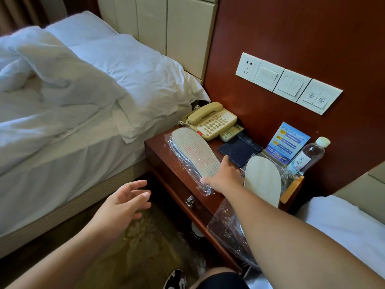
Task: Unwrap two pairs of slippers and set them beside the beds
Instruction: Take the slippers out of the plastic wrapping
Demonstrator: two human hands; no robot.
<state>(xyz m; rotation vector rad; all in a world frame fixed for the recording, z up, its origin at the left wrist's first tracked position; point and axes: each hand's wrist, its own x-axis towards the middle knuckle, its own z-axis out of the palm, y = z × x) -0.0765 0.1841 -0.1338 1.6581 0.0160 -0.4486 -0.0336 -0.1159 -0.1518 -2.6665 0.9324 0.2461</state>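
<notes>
Wrapped slippers sole-up, long axis upper-left to lower-right mid-frame; R hand splayed at lower end, L hand loose, empty.

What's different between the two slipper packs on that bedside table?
The left slipper pack lies wholly on the nightstand beside the telephone; the right slipper pack sits by the water bottle and overhangs the front edge. The right hand reaches the left pack's near end, not the right pack. Both lie sole-up, still in clear plastic.
</notes>
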